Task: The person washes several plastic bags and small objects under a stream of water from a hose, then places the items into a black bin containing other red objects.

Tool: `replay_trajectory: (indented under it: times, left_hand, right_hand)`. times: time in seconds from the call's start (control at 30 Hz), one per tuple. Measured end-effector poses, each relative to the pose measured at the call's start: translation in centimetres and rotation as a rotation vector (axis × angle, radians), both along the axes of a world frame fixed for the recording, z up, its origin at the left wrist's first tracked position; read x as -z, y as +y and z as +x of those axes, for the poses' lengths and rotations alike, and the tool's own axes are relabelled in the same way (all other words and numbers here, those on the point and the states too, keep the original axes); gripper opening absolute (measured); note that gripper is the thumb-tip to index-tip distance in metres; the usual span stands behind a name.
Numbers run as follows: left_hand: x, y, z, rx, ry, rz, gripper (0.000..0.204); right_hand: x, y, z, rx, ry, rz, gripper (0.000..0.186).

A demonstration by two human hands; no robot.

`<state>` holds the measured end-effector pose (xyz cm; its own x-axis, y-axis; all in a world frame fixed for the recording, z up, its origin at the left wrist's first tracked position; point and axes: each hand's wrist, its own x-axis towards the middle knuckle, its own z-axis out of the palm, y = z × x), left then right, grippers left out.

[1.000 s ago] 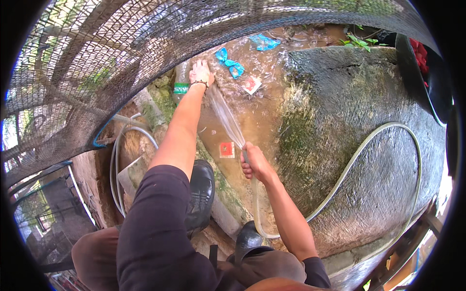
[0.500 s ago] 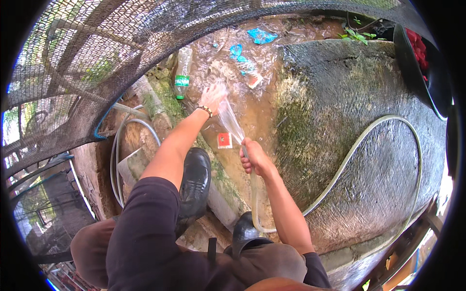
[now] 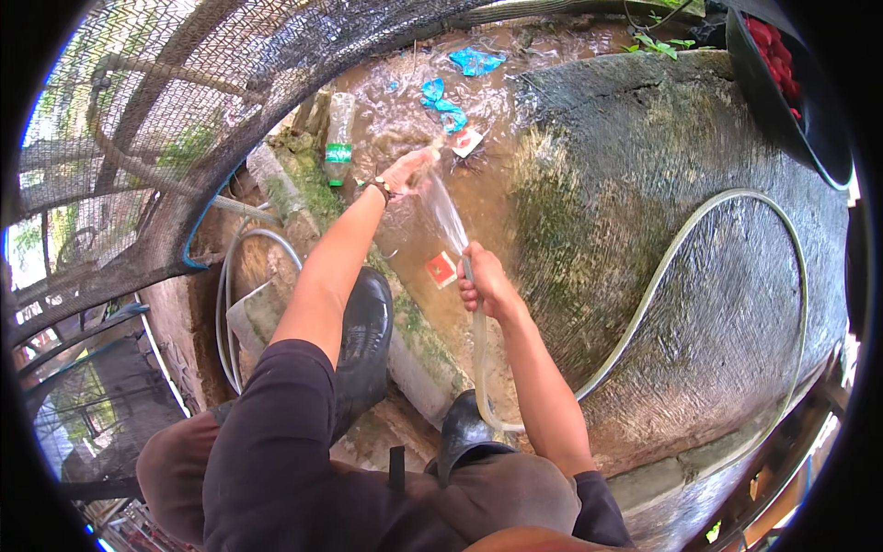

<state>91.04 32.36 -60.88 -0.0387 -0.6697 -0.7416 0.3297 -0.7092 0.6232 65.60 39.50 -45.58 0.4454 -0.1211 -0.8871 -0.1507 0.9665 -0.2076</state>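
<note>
My right hand [image 3: 485, 283] is closed around a clear hose [image 3: 480, 368] near its end, the thumb close to the mouth. A jet of water [image 3: 446, 216] shoots forward from it onto my left hand [image 3: 409, 172]. That hand holds nothing; its fingers stretch into the spray, partly veiled by the water. Brown water swirls in the channel beneath both hands. A red-and-white packet [image 3: 441, 270] floats left of the hose mouth, and a second packet [image 3: 467, 142] lies just beyond my left fingertips. Farther off drift crumpled blue plastic pieces [image 3: 477, 62].
A clear bottle with a green label [image 3: 338, 138] rests by the mossy left edge. Wet sloping concrete [image 3: 681, 230] rises on the right, crossed by the hose loop. A black tub [image 3: 800, 101] with red contents stands far right. Dark netting [image 3: 230, 101] hangs left; my boots [image 3: 366, 322] straddle the channel's near end.
My left hand has turned within the spray, its fingers now pointing more to the right. The nearer packet has rotated and shifted slightly right. My right hand keeps its hold on the hose.
</note>
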Motion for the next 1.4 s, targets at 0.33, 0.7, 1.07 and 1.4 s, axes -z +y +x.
replay_trajectory:
  times: [0.33,0.7,1.07,1.4]
  left_hand:
    - [-6.5,1.8,-3.4,-0.222,0.733,-0.023,0.071]
    - [-5.3,4.7,-8.9,1.090,-1.411,-0.659,0.103]
    - [-0.2,7.2,-8.6,0.618,-1.234,-0.528,0.119]
    - [2.0,9.4,-10.8,-0.499,0.040,0.201,0.021]
  right_hand:
    - [-3.2,1.4,0.8,-0.110,-0.064,-0.111,0.033]
    - [-1.1,-0.6,-6.1,-0.338,0.165,-0.150,0.034]
    - [-0.5,-1.0,-6.3,-0.801,0.194,-0.380,0.050]
    - [-1.9,0.2,-5.2,-0.544,0.181,-0.429,0.041]
